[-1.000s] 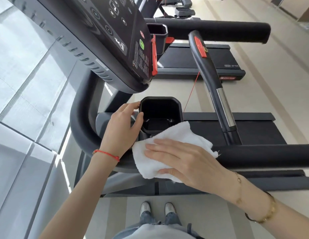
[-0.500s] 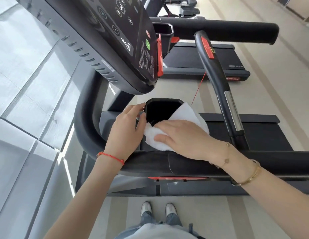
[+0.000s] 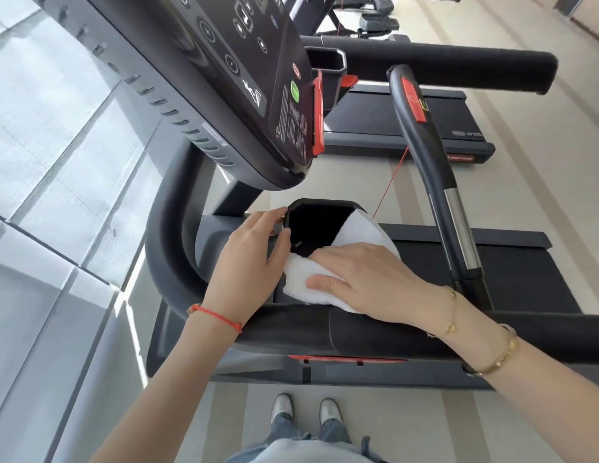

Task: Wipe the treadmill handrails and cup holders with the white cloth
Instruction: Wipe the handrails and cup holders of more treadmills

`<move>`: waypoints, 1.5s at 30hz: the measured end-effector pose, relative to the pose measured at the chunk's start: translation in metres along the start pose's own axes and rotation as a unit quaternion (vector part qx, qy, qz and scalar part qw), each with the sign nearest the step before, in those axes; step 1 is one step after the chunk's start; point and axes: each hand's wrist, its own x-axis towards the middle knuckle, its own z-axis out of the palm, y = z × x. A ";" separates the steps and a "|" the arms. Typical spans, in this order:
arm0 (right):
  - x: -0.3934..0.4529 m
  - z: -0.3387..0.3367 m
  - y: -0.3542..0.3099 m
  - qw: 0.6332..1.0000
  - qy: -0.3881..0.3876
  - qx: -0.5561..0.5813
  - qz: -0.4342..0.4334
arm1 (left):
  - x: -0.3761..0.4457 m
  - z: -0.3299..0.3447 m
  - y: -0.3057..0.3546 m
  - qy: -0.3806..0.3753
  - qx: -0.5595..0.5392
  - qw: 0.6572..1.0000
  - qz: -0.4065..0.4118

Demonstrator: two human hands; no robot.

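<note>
A black cup holder (image 3: 321, 203) sits below the treadmill console. My left hand (image 3: 248, 262) grips its left rim, thumb and forefinger curled round the edge. My right hand (image 3: 368, 282) presses the white cloth (image 3: 361, 228) against the holder's near right rim with fairly straight fingers, the fingertips reaching into the opening. The cloth drapes over the right rim and hides it. The near black handrail (image 3: 291, 332) runs under both wrists. A second cup holder (image 3: 325, 55) and the far handrail (image 3: 458, 65) lie beyond the console.
The dark console (image 3: 224, 78) overhangs the cup holder closely. A curved grip bar (image 3: 425, 155) with a red tag rises to the right, with a red cord beside it. The treadmill belt (image 3: 508, 262) lies behind. A glass wall (image 3: 57, 162) stands on the left. My shoes (image 3: 305, 409) are on the floor.
My right hand has slid the cloth off the near handrail and up onto the cup holder's rim, fingers now dipping inside. My left hand has kept its hold on the left rim.
</note>
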 end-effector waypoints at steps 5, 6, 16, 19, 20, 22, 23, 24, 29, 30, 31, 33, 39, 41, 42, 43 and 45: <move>-0.020 -0.009 0.021 0.998 0.020 0.056 -0.028 | -0.001 -0.002 0.000 -0.007 0.011 1.000 0.001; -0.022 -0.010 0.023 0.996 0.027 0.076 -0.027 | 0.000 -0.002 0.001 -0.007 0.012 1.000 -0.001; 0.024 -0.027 0.037 0.955 0.266 0.105 0.073 | 0.005 0.001 0.006 -0.012 0.032 0.999 -0.027; 0.055 -0.015 0.038 0.994 0.096 -0.003 0.050 | 0.004 0.003 0.007 -0.013 0.022 0.999 -0.028; 0.061 -0.013 0.040 0.997 0.060 -0.024 0.050 | 0.003 0.003 0.007 -0.013 0.019 0.999 -0.027; 0.062 -0.014 0.046 0.997 0.036 -0.007 0.066 | 0.003 0.003 0.006 -0.012 0.017 0.999 -0.027; 0.058 -0.015 0.052 0.996 0.038 0.018 0.079 | 0.003 0.003 0.005 -0.012 0.016 0.999 -0.028; 0.051 -0.016 0.059 0.993 0.042 0.050 0.097 | 0.003 0.002 0.005 -0.012 0.015 0.999 -0.029; 0.044 -0.014 0.064 0.988 0.044 0.084 0.118 | 0.005 0.002 0.006 -0.013 0.010 1.000 -0.026; 0.052 -0.015 0.059 0.992 0.031 0.059 0.103 | 0.005 0.002 0.006 -0.015 0.009 1.000 -0.024; 0.060 -0.016 0.055 0.995 0.017 0.037 0.090 | 0.005 0.002 0.006 -0.015 0.009 1.000 -0.023; 0.067 -0.018 0.052 0.996 0.007 0.026 0.085 | 0.005 0.002 0.005 -0.018 0.008 1.000 -0.021; 0.021 0.002 0.041 0.941 0.101 0.214 0.243 | 0.006 0.003 0.003 -0.017 0.017 1.000 -0.014; 0.007 0.015 0.028 0.916 0.117 0.267 0.277 | 0.006 0.004 0.002 -0.018 0.019 1.000 -0.010; 0.003 0.019 0.024 0.910 0.123 0.275 0.284 | 0.006 0.004 0.002 -0.019 0.019 1.000 -0.008; 0.003 0.019 0.022 0.910 0.123 0.274 0.286 | 0.006 0.004 0.002 -0.019 0.020 1.000 -0.007; 0.012 0.010 0.027 0.920 0.096 0.254 0.282 | 0.007 0.004 0.002 -0.020 0.023 1.000 -0.006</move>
